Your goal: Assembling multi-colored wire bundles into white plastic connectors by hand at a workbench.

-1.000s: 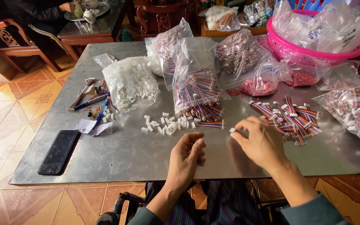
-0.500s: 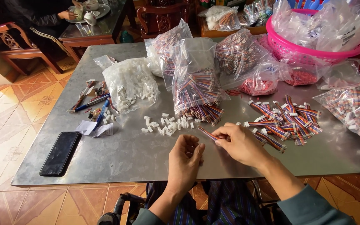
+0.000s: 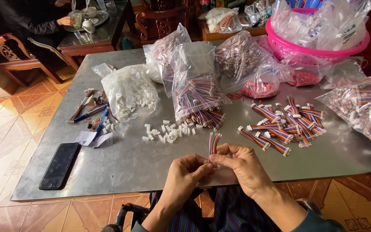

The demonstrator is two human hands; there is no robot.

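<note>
Both hands meet at the near edge of the metal table (image 3: pixel 121 167): the right hand (image 3: pixel 241 165) is closed in a pinch on a short multicoloured ribbon cable (image 3: pixel 214 145), which stands upright from its fingers with the loose wire ends fanned at the top, while the left hand (image 3: pixel 184 174) curls in from the other side, its fingertips closed against the cable's lower end. Whether a small connector sits between those fingertips cannot be told.

Just beyond the hands lies a scatter of loose white connectors (image 3: pixel 168 131). To the right of them is a heap of finished cables with white plugs (image 3: pixel 286 124). To the left, a black phone (image 3: pixel 59 165) lies flat near the table edge, with pens and tools (image 3: pixel 89 112) further back. Past the connectors, a clear bag of ribbon cables (image 3: pixel 196 92) spills open, beside a bag of white connectors (image 3: pixel 129 90). Furthest back sits a pink basket (image 3: pixel 288 49) stuffed with plastic bags.
</note>
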